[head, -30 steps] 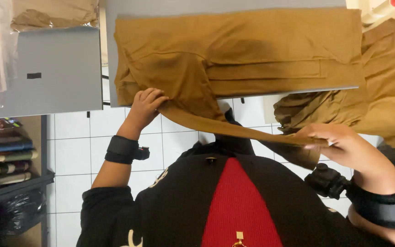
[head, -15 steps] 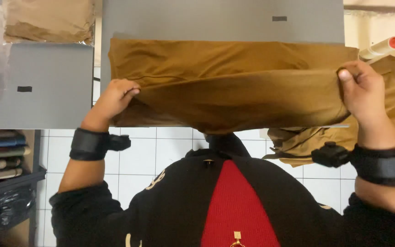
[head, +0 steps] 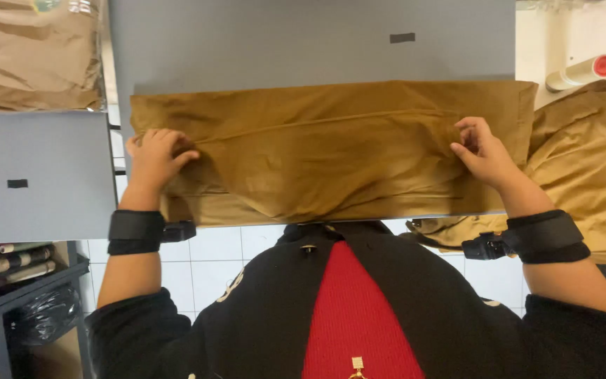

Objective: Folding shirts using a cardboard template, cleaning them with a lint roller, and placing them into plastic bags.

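A folded mustard-brown cotton garment (head: pixel 331 158) lies across the grey tabletop (head: pixel 303 49), its near edge overhanging. The left hand (head: pixel 154 158) and right hand (head: pixel 482 151) pinch its top layer at either end. Uneven pulling could skew the fold, or slide it off.

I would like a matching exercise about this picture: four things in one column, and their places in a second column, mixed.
Things:
1. left hand
2. right hand
3. bagged brown garment
4. red-tipped roll

Places:
A. top right corner
B. on the left end of the folded brown garment
C. top left corner
D. on that garment's right end

Pairs: 1-B, 2-D, 3-C, 4-A
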